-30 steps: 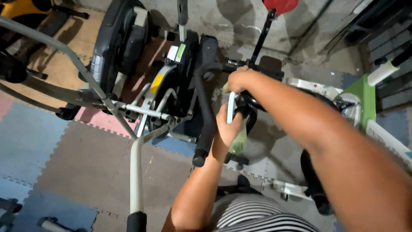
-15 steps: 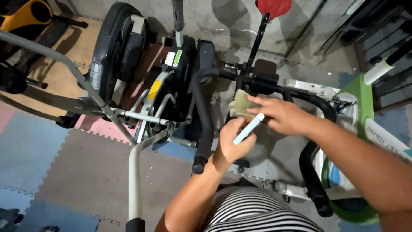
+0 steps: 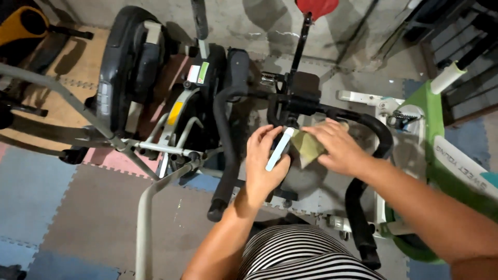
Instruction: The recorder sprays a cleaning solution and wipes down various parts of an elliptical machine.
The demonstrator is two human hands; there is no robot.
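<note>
My left hand (image 3: 264, 163) holds a slim white bar-shaped object (image 3: 279, 149), tilted up to the right, in front of the black handlebars (image 3: 228, 129) of an exercise bike. My right hand (image 3: 334, 148) rests flat on a folded olive-green cloth (image 3: 306, 148) whose near edge meets the white object's upper end. Both hands hover just below the bike's black centre clamp (image 3: 298, 101). My striped shirt (image 3: 301, 256) fills the bottom of the view.
A black elliptical machine (image 3: 124, 72) with grey tubing (image 3: 142, 223) stands at the left. At the right edge is a green and white machine (image 3: 430, 135). Foam floor tiles (image 3: 78, 207) in blue, grey and pink cover the ground. A red seat (image 3: 316, 6) pokes in at the top.
My right hand has come down from the upper handlebar area and now presses the cloth next to the white object. My left hand has tilted the white object and lowered it slightly.
</note>
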